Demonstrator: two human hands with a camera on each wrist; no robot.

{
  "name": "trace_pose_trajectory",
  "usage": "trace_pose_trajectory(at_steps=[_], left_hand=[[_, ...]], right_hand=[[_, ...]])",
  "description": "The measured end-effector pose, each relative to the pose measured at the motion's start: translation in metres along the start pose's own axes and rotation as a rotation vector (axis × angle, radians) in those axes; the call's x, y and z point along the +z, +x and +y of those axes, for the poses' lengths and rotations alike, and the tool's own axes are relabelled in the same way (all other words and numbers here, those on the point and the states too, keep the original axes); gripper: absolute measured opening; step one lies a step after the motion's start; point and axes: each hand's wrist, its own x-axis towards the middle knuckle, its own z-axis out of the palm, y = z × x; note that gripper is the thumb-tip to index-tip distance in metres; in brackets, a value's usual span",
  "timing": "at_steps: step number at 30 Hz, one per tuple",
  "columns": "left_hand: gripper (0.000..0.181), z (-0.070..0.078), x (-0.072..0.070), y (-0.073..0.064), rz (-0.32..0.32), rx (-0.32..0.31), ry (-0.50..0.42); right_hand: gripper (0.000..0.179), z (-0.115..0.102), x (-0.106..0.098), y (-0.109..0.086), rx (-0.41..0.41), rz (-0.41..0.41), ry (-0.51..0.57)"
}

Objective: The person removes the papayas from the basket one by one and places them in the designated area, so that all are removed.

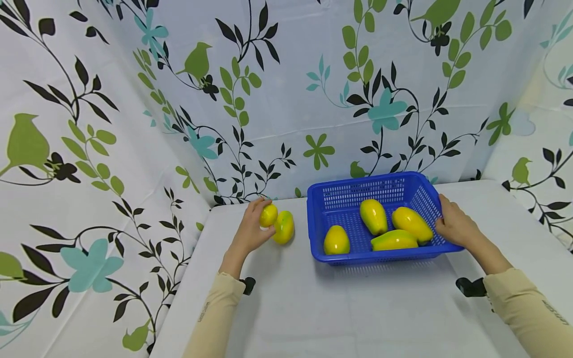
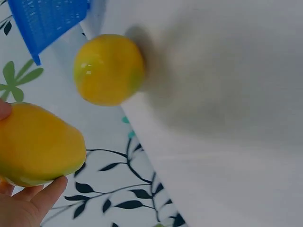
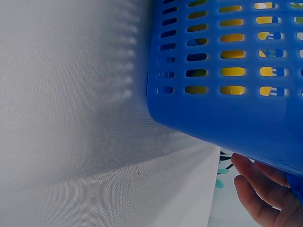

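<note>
My left hand (image 1: 253, 227) grips a yellow mango (image 1: 268, 216), seen large at the left edge of the left wrist view, with fingers along its underside. Just right of it, a second yellow-green mango (image 1: 284, 227) rests on the table. My right hand (image 1: 457, 222) holds the right end of a blue plastic basket (image 1: 315, 219), and its fingers curl at the basket's edge in the right wrist view. Inside the basket lie several mangoes: one at the front left (image 1: 336, 240), others toward the middle and right (image 1: 412, 224).
The white table (image 1: 340, 308) spreads in front of the basket. Behind it and at both sides hangs a white cloth (image 1: 286, 124) printed with leaves, birds and flowers. Dark straps (image 1: 471, 287) sit at both wrists.
</note>
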Motion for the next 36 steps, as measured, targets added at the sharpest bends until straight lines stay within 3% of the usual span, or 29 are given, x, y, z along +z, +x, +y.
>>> trace_pose_trajectory(at_steps=[8,13,24,36], left_hand=[[0.062,-0.030,0.013,-0.020,0.009,-0.125,-0.005],[0.064,-0.042,0.023,-0.028,0.026,-0.167,-0.035],[0.064,-0.049,0.045,-0.041,0.036,-0.211,-0.035],[0.067,-0.050,0.058,-0.044,0.099,-0.165,-0.012]], right_hand=[[0.074,0.000,0.001,-0.001,-0.008,0.005,0.006],[0.074,0.000,0.002,0.000,-0.006,0.006,0.004],[0.073,-0.001,0.001,-0.001,-0.004,0.013,0.003],[0.073,-0.001,0.001,-0.001,0.008,0.013,0.003]])
